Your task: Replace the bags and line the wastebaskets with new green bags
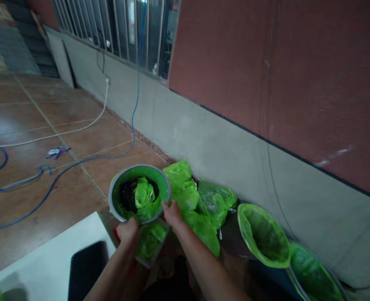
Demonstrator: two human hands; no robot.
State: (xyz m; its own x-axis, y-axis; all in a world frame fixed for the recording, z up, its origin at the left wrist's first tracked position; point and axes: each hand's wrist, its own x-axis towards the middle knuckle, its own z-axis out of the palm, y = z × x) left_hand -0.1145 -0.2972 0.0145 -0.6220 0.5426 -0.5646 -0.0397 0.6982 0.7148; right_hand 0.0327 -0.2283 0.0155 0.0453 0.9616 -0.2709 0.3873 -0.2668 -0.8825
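Note:
A round trash bin (112, 196) with a grey rim and a green bag lining is held up in front of me. Inside it lie a crumpled green plastic bag (145, 193) and some black plastic (128, 195). My left hand (128, 230) is closed at the near left of the rim, its fingertips mostly hidden. On the near right side, my right hand (172, 212) grips the rim. Just below the bin, a clear container (150, 244) holds more green plastic.
Filled green bags (216, 200) lie along the wall. Two more lined bins (263, 234) stand at the right. A white table (56, 259) with a black phone (87, 269) is at the lower left. A blue cable (62, 171) and purple-handled tool (58, 152) lie on the floor.

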